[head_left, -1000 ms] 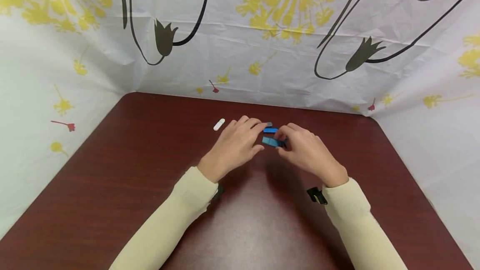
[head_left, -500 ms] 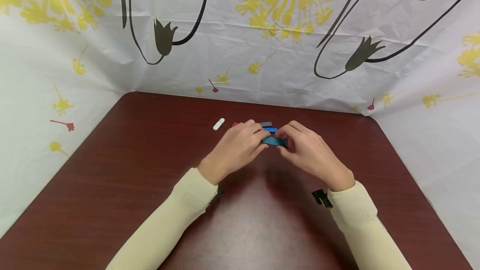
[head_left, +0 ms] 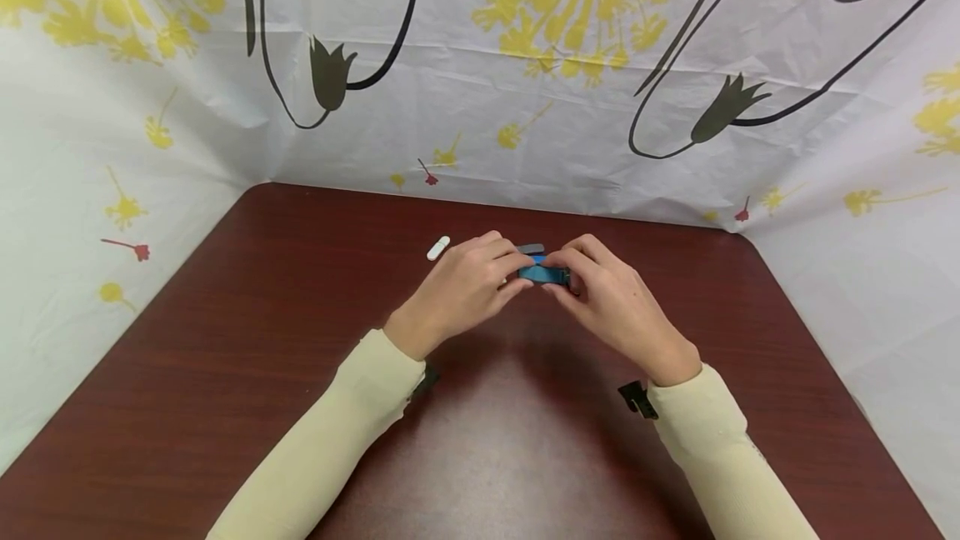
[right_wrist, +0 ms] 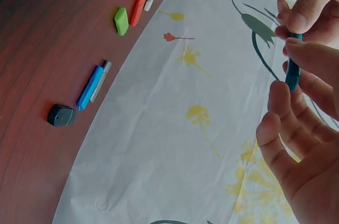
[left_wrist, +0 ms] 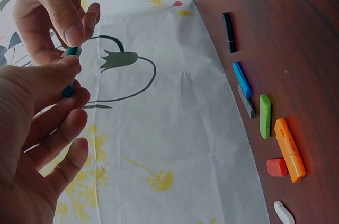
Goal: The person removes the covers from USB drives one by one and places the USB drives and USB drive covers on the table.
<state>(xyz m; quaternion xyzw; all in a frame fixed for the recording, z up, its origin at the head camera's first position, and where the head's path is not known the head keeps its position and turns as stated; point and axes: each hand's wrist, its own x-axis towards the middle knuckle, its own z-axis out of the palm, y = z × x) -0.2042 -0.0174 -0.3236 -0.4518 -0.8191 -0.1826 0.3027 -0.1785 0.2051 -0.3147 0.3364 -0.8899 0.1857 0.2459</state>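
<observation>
A teal highlighter is held up between both hands over the far middle of the table. My left hand pinches its left end between thumb and fingers. From the other side, my right hand grips the right end, its fingertips covering much of it. In the left wrist view the teal highlighter shows only as short lengths between the fingers. The right wrist view has the two thumbs close together along the teal highlighter, the left hand's other fingers spread loosely.
Behind the hands lie a blue marker, a grey stick, a black piece, a green piece, an orange highlighter, a red piece and a white stick. Patterned white cloth walls the table.
My left hand was apart from the teal highlighter a second ago; its thumb and fingers have since closed on the left end. Both hands have shifted slightly left with it.
</observation>
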